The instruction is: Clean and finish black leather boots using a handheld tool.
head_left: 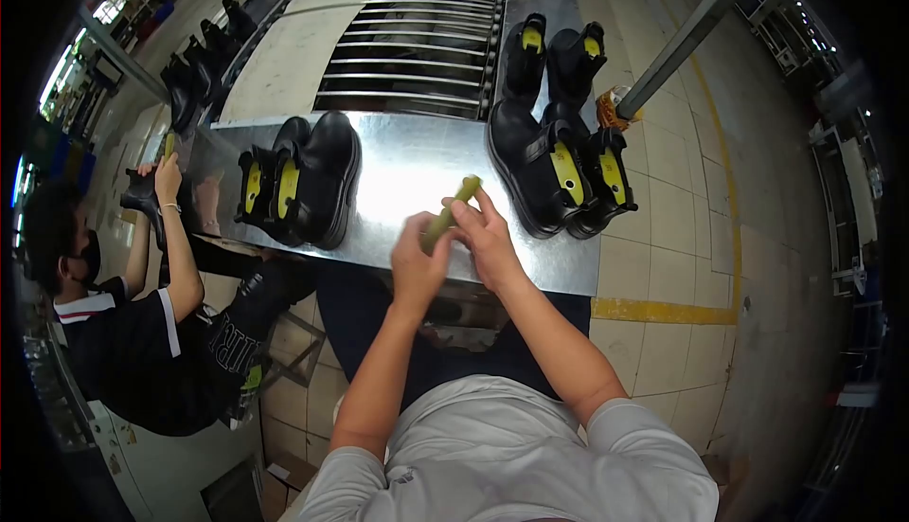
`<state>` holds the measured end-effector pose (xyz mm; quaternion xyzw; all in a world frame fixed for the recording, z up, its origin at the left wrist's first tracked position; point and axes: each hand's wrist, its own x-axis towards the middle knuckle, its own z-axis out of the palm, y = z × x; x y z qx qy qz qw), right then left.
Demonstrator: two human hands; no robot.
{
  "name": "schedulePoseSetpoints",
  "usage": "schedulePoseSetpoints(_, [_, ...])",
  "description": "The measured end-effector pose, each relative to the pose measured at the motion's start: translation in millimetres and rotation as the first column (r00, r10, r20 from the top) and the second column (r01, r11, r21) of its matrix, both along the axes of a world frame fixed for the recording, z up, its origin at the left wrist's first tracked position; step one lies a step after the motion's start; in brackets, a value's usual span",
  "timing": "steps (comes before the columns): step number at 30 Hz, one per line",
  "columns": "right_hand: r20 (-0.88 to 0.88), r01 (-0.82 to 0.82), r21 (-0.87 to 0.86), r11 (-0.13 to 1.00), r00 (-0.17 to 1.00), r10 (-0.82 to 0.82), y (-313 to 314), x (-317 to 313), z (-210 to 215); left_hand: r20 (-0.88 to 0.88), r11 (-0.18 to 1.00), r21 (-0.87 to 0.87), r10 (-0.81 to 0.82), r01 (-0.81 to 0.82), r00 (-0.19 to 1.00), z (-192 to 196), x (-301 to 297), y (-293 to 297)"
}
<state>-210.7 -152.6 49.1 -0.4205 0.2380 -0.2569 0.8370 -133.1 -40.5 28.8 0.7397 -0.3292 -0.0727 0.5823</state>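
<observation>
Above the near edge of the shiny metal table (407, 157), both my hands hold a yellow-green insole (441, 225), bent lengthwise into a narrow roll. My left hand (418, 252) is closed round its lower end and slightly blurred. My right hand (485, 243) grips it higher up with thumb and fingers, the upper end sticking out past them. To the left stands a pair of black shoes (331, 181) with yellow-green insoles inside. Another black pair (535, 176), also with such insoles, stands close to the right of my hands.
A roller conveyor (417, 29) runs away beyond the table. More black shoes (524, 58) stand at its right, and several black boots (194, 67) at its left. A seated co-worker (123, 333) holds a black boot (142, 202). A metal post (691, 34) rises at right.
</observation>
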Motion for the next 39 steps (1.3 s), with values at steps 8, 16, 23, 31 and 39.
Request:
schedulePoseSetpoints(8, [-0.082, -0.032, -0.289, 0.957, 0.997, 0.008, -68, 13, 18, 0.477, 0.894, -0.245, 0.448, -0.375, 0.756, 31, 17, 50])
schedulePoseSetpoints(16, [0.011, -0.112, -0.378, 0.919, 0.992, 0.126, -73, 22, -22, -0.004, 0.902, -0.142, 0.411, -0.407, 0.912, 8, 126, 91])
schedulePoseSetpoints(23, [-0.12, -0.061, -0.322, 0.945, 0.993, 0.023, -59, 16, -10, 0.215, 0.772, 0.165, 0.579, -0.613, 0.787, 53, 99, 73])
schedulePoseSetpoints(31, [-0.203, -0.242, -0.086, 0.967, 0.954, 0.22, -4, -17, -2, -0.691, 0.777, -0.238, 0.286, -0.583, 0.664, 22, -8, 142])
schedulePoseSetpoints(39, [-0.399, -0.422, -0.361, 0.832, 0.876, 0.272, 6, 25, 26, -0.841, 0.847, -0.275, 0.018, -0.455, 0.541, 25, -60, 114])
